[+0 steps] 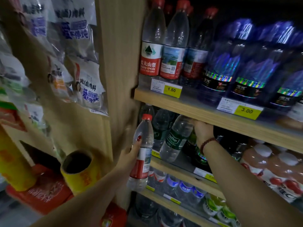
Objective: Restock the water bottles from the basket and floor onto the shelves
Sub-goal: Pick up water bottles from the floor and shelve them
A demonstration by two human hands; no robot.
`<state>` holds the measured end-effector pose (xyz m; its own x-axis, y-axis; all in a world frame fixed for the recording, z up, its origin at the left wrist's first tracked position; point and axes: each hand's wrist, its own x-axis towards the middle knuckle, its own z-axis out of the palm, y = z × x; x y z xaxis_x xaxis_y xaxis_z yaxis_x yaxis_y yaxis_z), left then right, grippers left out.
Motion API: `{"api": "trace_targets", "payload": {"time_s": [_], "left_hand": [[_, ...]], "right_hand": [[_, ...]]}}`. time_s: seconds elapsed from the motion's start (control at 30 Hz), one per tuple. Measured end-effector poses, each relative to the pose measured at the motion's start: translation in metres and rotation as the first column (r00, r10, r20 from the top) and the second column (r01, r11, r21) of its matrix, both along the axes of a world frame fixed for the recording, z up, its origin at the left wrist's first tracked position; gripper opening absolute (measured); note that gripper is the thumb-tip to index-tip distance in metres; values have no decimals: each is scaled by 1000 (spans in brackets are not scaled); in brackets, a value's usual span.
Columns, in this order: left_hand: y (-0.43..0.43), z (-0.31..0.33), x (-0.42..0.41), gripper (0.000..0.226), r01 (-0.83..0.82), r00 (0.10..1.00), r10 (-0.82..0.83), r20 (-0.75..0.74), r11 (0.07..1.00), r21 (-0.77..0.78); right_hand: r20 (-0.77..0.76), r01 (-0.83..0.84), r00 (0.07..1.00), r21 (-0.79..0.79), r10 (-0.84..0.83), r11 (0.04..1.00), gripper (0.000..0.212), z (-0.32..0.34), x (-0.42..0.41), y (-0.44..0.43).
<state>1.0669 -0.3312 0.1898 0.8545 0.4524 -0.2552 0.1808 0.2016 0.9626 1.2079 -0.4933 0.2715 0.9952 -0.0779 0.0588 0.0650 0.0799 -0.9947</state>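
left hand (130,154) grips a red-capped water bottle (143,145) round its middle; thumb with a red-painted nail presses on the front, the fingers curl round behind it, mostly out of sight. bottle upright with a red label, held in the air just in front of the left end of the second shelf (170,169), close beside the wooden upright (118,63)

right hand (203,131) reaches in under the edge of the upper shelf board (196,110), back of hand to the camera, beaded bracelet (208,143) on the wrist. it meets the top of a green-labelled bottle (177,138), which stands on the second shelf tilted, top leaning right toward the hand. fingers hidden in the shadow under the board; cannot tell whether they pinch the bottle neck or only touch it

more dark bottles stand behind and left of the tilted one

on the upper board: a row of red-labelled bottles (150,59) at the left, dark blue bottles (229,66) to their right. yellow price tags read 1.50 (171,90) and 3.00 (246,110)

pale pink drinks (270,169) at the right of the second shelf. blue-labelled bottles (185,185) on the shelf below

left of the upright: hanging snack packets (82,63), and a yellow cardboard tube (80,169) with its open end up
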Motion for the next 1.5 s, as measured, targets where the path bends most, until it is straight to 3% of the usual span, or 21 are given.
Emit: {"api": "trace_targets", "payload": {"time_s": [0.07,0.13,0.23,0.3,0.4,0.53,0.63,0.77,0.9,0.97,1.03,1.13,1.27,1.5], "left_hand": [[8,-1,8,42,14,1000,-14,-2,1000,-12],[15,-1,14,31,29,999,-30,-25,999,-31],[23,-4,21,28,58,994,-62,-90,997,-47],[25,-5,23,26,64,989,-69,-129,997,-45],[29,-4,27,33,62,980,-69,-186,997,-44],[30,-2,31,40,70,973,-85,-215,995,-76],[32,-2,32,54,98,964,-123,-237,989,-113],[32,0,33,72,82,977,-101,-189,991,-104],[32,0,37,75,96,983,-112,-148,989,-114],[32,-1,39,72,110,981,-128,-145,986,-125],[32,-2,40,69,133,982,-145,-125,986,-95],[31,-2,41,60,161,979,-164,-119,986,-38],[31,-1,42,22,178,980,-179,-90,984,-16],[29,2,37,37,185,981,-179,-74,980,71]], "right_hand": [[28,49,999,-89,-47,995,8,-4,11,6],[52,88,995,-146,-81,985,18,-6,17,10],[28,71,997,-173,-68,982,7,-12,19,17],[99,95,992,-148,-81,984,20,-15,18,24],[193,147,975,-165,-114,975,21,-19,19,33],[202,118,977,-231,-71,966,8,-25,22,41],[211,127,975,-248,-75,960,14,-34,25,42],[172,122,983,-379,-60,917,19,-43,27,33],[140,85,990,-542,-10,836,29,-51,31,23],[81,17,996,-547,33,837,27,-55,30,21],[64,-3,997,-552,46,834,55,-61,26,21],[65,13,997,-555,28,832,68,-65,25,23],[68,5,997,-561,39,828,67,-67,26,21],[23,-1,1000,-587,19,810,75,-63,24,20]]}}
